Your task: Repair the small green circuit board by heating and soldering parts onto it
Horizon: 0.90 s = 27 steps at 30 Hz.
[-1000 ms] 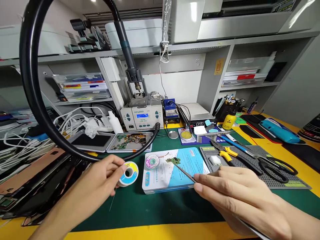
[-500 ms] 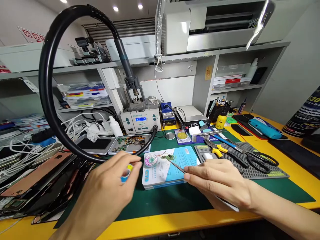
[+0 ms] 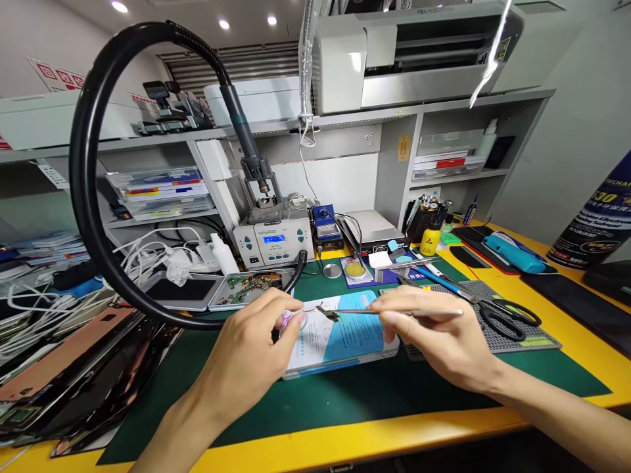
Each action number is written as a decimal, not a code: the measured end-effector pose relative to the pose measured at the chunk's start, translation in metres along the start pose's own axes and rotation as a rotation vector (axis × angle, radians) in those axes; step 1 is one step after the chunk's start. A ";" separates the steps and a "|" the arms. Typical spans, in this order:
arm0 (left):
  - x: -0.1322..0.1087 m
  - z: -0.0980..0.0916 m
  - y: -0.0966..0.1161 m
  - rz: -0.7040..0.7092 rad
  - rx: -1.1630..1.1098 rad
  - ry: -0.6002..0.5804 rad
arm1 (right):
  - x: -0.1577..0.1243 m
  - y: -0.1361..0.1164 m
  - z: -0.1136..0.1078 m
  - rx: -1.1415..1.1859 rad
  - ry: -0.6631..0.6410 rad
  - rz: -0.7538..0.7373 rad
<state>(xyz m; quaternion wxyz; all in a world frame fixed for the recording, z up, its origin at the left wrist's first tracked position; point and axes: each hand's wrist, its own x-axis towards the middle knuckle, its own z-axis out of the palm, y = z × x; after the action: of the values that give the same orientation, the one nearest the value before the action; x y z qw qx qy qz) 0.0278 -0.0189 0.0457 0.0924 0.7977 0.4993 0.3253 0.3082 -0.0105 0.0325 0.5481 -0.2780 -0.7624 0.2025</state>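
Note:
Slim metal tweezers (image 3: pixel 352 311) are gripped in my right hand (image 3: pixel 438 332), their tip pointing left. At that tip is a small dark circuit board (image 3: pixel 328 314) with thin wires at its left side, over a white and blue box (image 3: pixel 340 345). My left hand (image 3: pixel 261 338) is at the box's left edge, its thumb and forefinger curled close together by the wire ends. What those fingers hold, if anything, is too small to make out. A pink-labelled spool (image 3: pixel 298 320) is partly hidden behind them.
Behind the box stand a hot-air station (image 3: pixel 273 242) with a thick looping hose (image 3: pixel 81 164) and a tray of parts (image 3: pixel 246 287). Scissors (image 3: pixel 503 318) lie on a grey mat at right. Phone parts (image 3: pixel 83 355) are piled at left; flux paste (image 3: pixel 355 270) is behind.
My left hand has moved right towards the board, covering part of the spool. The tweezers have swung from slanted to nearly level, and the board looks darker and tilted. The view has shifted slightly.

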 end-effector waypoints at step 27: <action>0.012 0.010 0.010 -0.367 -0.597 -0.167 | 0.020 0.009 -0.006 0.768 0.068 0.837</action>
<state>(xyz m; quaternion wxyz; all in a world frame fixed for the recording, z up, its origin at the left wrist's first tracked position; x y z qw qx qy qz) 0.0451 -0.0118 0.0475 0.4188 0.6564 0.5078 0.3687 0.3109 0.0094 0.0432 0.5073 -0.3435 -0.4410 0.6559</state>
